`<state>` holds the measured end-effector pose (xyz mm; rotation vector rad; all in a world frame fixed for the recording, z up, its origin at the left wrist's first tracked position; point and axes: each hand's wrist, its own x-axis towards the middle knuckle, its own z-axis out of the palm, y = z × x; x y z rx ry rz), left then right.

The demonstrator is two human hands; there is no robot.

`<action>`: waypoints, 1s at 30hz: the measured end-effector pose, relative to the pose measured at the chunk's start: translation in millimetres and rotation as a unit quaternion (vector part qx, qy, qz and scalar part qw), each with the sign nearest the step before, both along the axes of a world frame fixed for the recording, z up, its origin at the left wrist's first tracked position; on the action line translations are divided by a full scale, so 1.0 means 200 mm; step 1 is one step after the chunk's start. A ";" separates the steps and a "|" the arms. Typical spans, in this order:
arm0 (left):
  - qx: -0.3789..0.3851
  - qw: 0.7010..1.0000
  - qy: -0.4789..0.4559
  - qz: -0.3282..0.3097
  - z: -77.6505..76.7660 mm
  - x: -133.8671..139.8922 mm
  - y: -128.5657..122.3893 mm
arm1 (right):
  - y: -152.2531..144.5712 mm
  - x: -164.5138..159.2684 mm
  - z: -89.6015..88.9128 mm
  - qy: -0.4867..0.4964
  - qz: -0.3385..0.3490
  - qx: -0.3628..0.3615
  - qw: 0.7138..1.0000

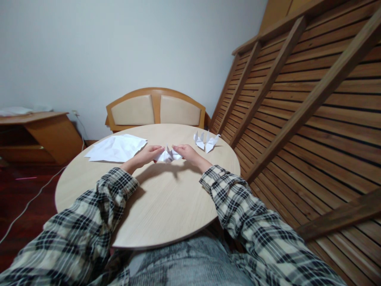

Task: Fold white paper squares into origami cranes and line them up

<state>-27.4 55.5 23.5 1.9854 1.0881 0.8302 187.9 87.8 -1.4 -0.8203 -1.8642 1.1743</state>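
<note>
A folded white paper crane (pixel 168 155) is held just above the table between my two hands. My left hand (pixel 148 154) pinches its left side, thumb on top. On its right side my right hand (pixel 188 153) grips it the same way. Small folded points stick up from the middle of the paper, and its shadow falls on the tabletop below. The fingers beneath the paper are mostly hidden. To the right, apart from my hands, stand white folded paper cranes (pixel 210 143) close together.
White paper sheets (pixel 114 147) lie at the left of the round wooden table (pixel 166 206). Behind it is a padded headboard (pixel 156 109). A slatted wooden frame (pixel 297 99) leans along the right side. At far left stands a wooden cabinet (pixel 56 139), with a white cable (pixel 38 194) on the floor.
</note>
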 end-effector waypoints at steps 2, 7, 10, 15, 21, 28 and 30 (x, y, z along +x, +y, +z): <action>-0.009 1.000 0.007 -0.006 0.00 -0.01 0.00 | 0.00 0.00 0.00 -0.005 0.009 0.003 1.000; 0.023 0.999 -0.014 0.030 0.01 0.01 -0.01 | -0.02 -0.02 0.02 0.015 -0.034 0.006 0.999; 0.064 0.994 -0.037 0.082 0.00 0.03 0.00 | -0.03 -0.04 0.02 0.051 -0.083 0.002 0.995; 0.118 0.982 -0.081 0.125 -0.04 0.06 0.02 | -0.04 -0.06 0.02 0.102 -0.114 -0.022 0.988; 0.093 0.987 -0.086 0.097 -0.03 0.05 0.01 | -0.05 -0.03 0.04 0.072 -0.099 -0.041 0.992; 0.020 0.998 -0.049 0.031 0.03 0.03 -0.02 | -0.06 -0.01 0.06 0.025 -0.046 -0.050 0.997; 0.020 0.999 -0.038 0.032 0.03 0.03 -0.02 | -0.06 -0.01 0.06 0.025 -0.044 -0.050 0.997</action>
